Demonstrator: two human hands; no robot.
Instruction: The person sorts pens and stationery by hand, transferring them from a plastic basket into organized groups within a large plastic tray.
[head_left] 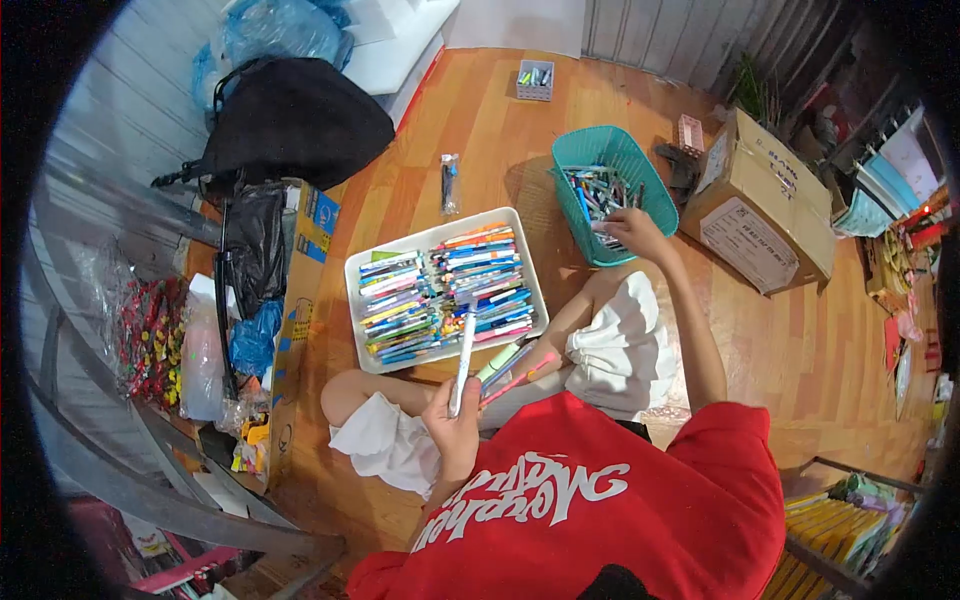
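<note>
From my remote seat I saw the left hand [455, 425] clamped on a white pen [464, 362], its long axis running far toward the nearer tray [531, 270]; the right hand [636, 234], its grip unreadable, hung over the teal basket [602, 147], right.

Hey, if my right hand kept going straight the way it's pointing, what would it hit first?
Most likely the loose pens in the green basket, right by the fingertips of your right hand; depth is hard to judge here.
</note>
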